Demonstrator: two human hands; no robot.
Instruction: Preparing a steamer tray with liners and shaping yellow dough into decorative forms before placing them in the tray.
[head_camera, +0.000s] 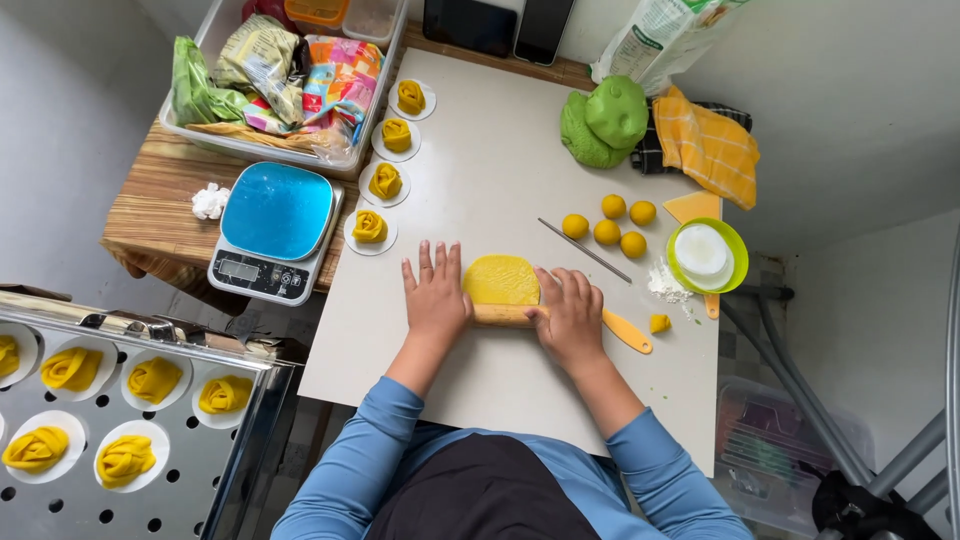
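Closest to me are my blue sleeves and dark apron, then both hands flat on a wooden rolling pin (505, 315) mid-table. My left hand (435, 295) lies open with fingers spread, palm pressing the pin's left end. My right hand (570, 315) is open too, fingers loosely curved over the right end, gripping nothing.

The yellow dough sheet (500, 280) sits just past the pin at 12 o'clock, already rolled flat and roughly oval, smooth, with a slightly ragged far edge.

Progress, as far as I'd judge: four rolled yellow rosettes on paper rounds (385, 180) line up at 11 o'clock, and more fill the perforated steel tray (130, 420) at 8 o'clock. Still waiting: five yellow dough balls (610, 225) at 1 o'clock and a green dough lump (605, 120) beyond them. So a fair bit is shaped, with a handful left.

A blue kitchen scale (275, 230) sits at 10 o'clock, and a green bowl (737, 250) at 2 o'clock.
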